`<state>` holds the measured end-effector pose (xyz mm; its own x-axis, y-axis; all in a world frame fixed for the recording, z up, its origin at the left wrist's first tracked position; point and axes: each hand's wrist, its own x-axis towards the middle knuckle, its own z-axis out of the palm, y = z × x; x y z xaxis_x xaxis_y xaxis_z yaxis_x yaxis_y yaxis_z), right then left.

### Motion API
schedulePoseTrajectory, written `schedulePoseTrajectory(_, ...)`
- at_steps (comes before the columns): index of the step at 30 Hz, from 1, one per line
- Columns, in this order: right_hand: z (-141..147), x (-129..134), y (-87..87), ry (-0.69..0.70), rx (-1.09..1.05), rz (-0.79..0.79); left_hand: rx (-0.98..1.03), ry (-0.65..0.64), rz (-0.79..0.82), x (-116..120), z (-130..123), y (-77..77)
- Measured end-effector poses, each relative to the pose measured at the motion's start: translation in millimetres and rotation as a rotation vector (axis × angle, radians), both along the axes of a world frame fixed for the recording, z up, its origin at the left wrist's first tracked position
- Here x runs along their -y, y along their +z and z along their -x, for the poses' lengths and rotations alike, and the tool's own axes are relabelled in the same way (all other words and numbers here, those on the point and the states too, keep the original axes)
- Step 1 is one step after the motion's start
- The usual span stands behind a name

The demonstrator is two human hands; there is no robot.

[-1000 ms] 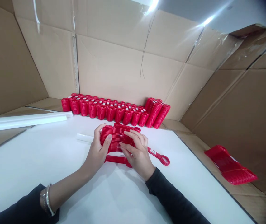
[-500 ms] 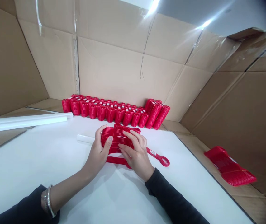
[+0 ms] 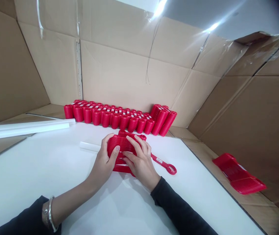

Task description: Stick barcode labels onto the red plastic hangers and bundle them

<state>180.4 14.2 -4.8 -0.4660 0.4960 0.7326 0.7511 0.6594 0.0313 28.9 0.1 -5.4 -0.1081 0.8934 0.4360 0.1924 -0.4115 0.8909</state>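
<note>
My left hand point(image 3: 107, 159) is wrapped round one end of a stack of red ring-ended plastic strips point(image 3: 114, 143), thumb in front and fingers behind. On the stack's other side my right hand point(image 3: 139, 156) has its bent fingers and thumb against the strips, and its palm hides part of them. Beneath the hands on the white table lies a loose red strip point(image 3: 122, 168). To the right of my right hand rests a red strip with an oval ring end and a white label point(image 3: 164, 163). A short white tube point(image 3: 89, 146) lies behind my left hand.
Along the back stands a row of red strip stacks point(image 3: 115, 120), with taller stacks point(image 3: 162, 120) at its right end. Long white tubes point(image 3: 26, 127) lie at the left. Another red stack point(image 3: 239, 174) sits beyond the table's right edge. Cardboard walls point(image 3: 134, 71) surround the table.
The stack between my hands has tilted and narrowed as seen from here, and a gap shows among its lower strips. My right fingers have shifted slightly left along it.
</note>
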Motion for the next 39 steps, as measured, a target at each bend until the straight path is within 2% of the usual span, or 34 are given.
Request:
schedulePoseTrajectory(8, -1, 1, 1.3, 0.036, 0.036, 0.032, -0.047, -0.027, 0.015, 0, 0, -3.6)
schedulePoseTrajectory(17, -10, -2, 7.1, -0.005, -0.021, 0.025, 0.04, -0.007, 0.029, -5, 4, 2.5)
schedulePoseTrajectory(21, -12, -3, 5.9, 0.046, -0.037, 0.031, 0.049, 0.001, 0.045, -6, 4, 1.8)
schedulePoseTrajectory(23, -12, -3, 6.3, 0.073, -0.125, 0.055, 0.068, 0.002, 0.045, -7, 6, 2.4)
schedulePoseTrajectory(26, -13, -3, 7.2, 0.081, -0.427, 0.165, 0.126, -0.008, 0.042, -10, 10, 4.8)
schedulePoseTrajectory(29, -13, -5, 6.2, 0.111, -0.835, 0.423, 0.175, -0.038, 0.06, -10, 13, 6.5)
schedulePoseTrajectory(31, -11, -6, 4.7, 0.165, -1.02, 0.624, 0.179, -0.065, 0.073, -9, 13, 6.6)
schedulePoseTrajectory(34, -5, -3, 3.8, 0.255, -1.154, 0.805, 0.157, -0.094, 0.102, -5, 11, 6.9)
schedulePoseTrajectory(39, 2, 2, 6.3, 0.261, -1.235, 0.786, 0.165, -0.099, 0.17, -2, 9, 10.0)
